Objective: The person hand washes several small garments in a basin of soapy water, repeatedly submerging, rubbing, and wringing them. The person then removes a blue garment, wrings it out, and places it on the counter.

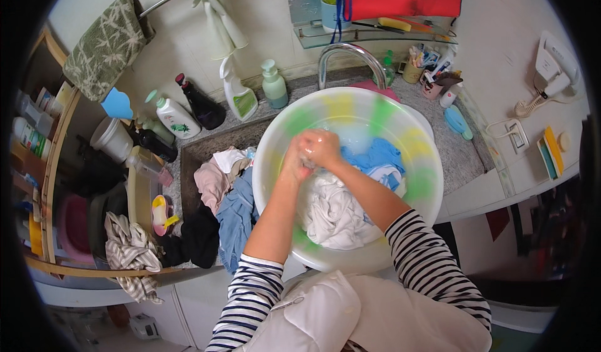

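Note:
My left hand (297, 156) and my right hand (322, 144) are pressed together, wet and sudsy, over the left side of a large white basin (266, 186) with green and yellow patches. Both are closed; a bit of something pale shows between them, too hidden to name. Under my forearms lies a bunched, wet white garment (335, 211) in the basin. Beside it, to the right and farther back, is a blue and white cloth (379, 157). Foamy water (352, 138) shows at the basin's far side.
Left of the basin lie blue denim (236, 211), a pink garment (213, 182) and black cloth (201, 236). Behind stand a spray bottle (239, 95), a green pump bottle (273, 86) and a dark bottle (203, 107). A curved faucet (322, 64) rises behind the basin; a blue brush (457, 122) lies right.

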`<state>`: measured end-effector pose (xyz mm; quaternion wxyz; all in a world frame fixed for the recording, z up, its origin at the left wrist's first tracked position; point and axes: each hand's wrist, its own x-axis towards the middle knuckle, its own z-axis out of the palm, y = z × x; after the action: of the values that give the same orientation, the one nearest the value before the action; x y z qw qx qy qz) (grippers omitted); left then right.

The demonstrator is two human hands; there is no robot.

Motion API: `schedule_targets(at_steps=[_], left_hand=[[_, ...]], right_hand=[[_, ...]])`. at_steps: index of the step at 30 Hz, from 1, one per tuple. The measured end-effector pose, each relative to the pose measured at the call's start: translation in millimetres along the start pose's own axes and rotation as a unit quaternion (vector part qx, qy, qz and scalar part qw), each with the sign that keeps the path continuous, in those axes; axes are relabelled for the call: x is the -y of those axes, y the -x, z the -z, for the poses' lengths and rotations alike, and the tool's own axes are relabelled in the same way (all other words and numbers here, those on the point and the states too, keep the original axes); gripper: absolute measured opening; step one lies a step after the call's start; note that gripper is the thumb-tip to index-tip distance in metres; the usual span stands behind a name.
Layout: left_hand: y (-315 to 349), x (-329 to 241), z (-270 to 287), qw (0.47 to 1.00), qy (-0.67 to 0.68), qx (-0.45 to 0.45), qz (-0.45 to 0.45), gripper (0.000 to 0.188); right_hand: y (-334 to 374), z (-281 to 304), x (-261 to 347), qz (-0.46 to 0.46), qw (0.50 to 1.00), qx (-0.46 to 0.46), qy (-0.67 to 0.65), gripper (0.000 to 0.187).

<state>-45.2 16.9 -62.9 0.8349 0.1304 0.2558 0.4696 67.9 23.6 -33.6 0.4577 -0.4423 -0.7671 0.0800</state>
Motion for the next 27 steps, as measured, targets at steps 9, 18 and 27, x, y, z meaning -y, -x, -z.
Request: schedule_targets(at_steps=[9,18,27], left_hand=[[-2,12,-12,0.922,-0.269,-0.274,-0.056,0.03],[3,15,-33,0.961,-0.084,-0.259,-0.041,0.056],[-10,15,40,0.84,-0.396,0.042,-0.368,0.036]], right_hand=[[39,-4,-103,-0.068,0.975,0.015,0.211,0.031],[37,-21,-116,-0.209,0.941,0.206,-0.171,0.039],[-4,14,79,0.159,0.978,0.131,-0.042,0.026]])
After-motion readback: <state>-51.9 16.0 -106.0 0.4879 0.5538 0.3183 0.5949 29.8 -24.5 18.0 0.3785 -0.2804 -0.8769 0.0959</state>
